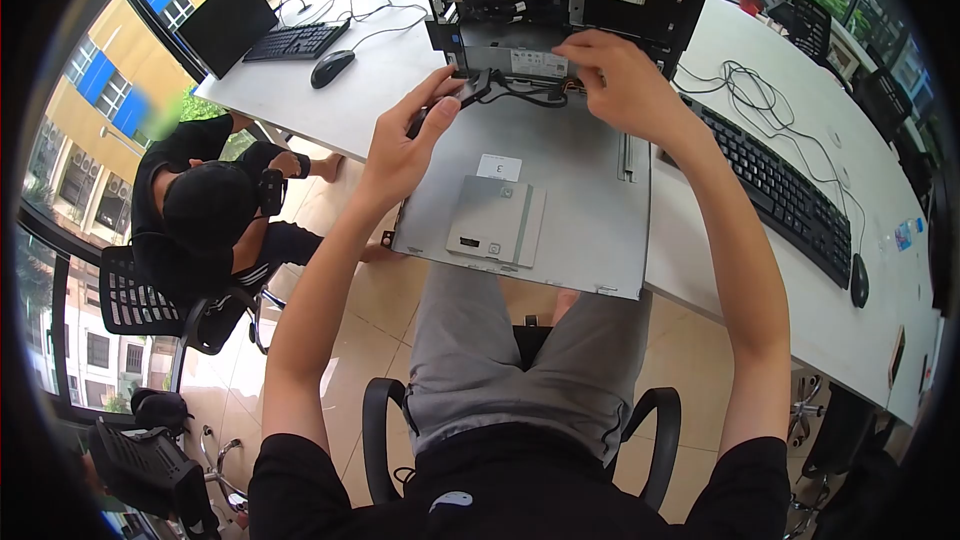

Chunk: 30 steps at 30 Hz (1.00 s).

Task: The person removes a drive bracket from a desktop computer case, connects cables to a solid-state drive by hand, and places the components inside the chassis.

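An open computer case (590, 0) stands on the desk, its black inside facing me. A grey metal panel (580, 200) extends from its foot toward my lap, with a raised square plate (497, 220) and a white label (499, 168) on it. My left hand (412, 130) is closed round a black tool or connector at the panel's upper left, beside a black cable (535, 95). My right hand (625, 80) is over the right part of the case opening, thumb and fingertips bent together near a white sticker (540, 64); anything between them is too small to make out.
Left on the desk are a monitor (228, 22), a keyboard (298, 41) and a mouse (333, 68). Another keyboard (775, 190), a mouse (859, 280), loose cables (755, 90) and a bottle (906, 233) lie right. A seated person (215, 205) is at the left.
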{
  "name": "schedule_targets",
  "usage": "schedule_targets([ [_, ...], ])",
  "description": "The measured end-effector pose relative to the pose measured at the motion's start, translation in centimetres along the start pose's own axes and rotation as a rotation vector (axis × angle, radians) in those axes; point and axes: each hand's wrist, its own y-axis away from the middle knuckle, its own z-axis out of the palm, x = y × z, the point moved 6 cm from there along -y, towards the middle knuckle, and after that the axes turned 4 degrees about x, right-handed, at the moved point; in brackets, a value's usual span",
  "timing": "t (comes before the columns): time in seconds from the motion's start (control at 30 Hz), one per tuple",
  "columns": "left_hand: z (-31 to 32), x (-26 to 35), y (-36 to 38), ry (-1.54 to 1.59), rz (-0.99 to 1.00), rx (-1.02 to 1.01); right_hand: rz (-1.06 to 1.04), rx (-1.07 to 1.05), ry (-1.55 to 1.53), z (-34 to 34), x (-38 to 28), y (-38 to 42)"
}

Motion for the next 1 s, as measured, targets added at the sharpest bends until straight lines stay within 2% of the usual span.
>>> schedule_targets([
  [0.23,1.0,-1.1,0.0,-0.068,0.028,-0.114,-0.038,-0.293,0.235,2.5,1.1,1.8],
  [0.43,2.1,-1.4,-0.4,-0.117,0.063,-0.18,0.073,-0.378,0.402,1.9,0.8,1.3],
  [0.53,2.6,-1.2,-0.6,-0.152,0.079,-0.218,0.061,-0.329,0.336,1.5,1.5,0.9],
  [0.63,2.8,-1.7,-0.9,-0.097,0.05,-0.233,-0.053,-0.181,0.248,-0.4,1.1,0.3],
  [0.73,2.7,-2.3,-1.6,-0.033,-0.003,-0.245,0.026,-0.147,0.148,-1.7,1.9,-0.3],
  [0.87,3.1,-2.8,-2.2,0.017,-0.079,-0.304,0.062,-0.153,0.002,-2.9,1.5,-0.6],
  [1.0,4.0,-3.4,-2.6,0.044,-0.015,-0.31,0.039,-0.202,-0.058,-2.5,0.8,-0.5],
])
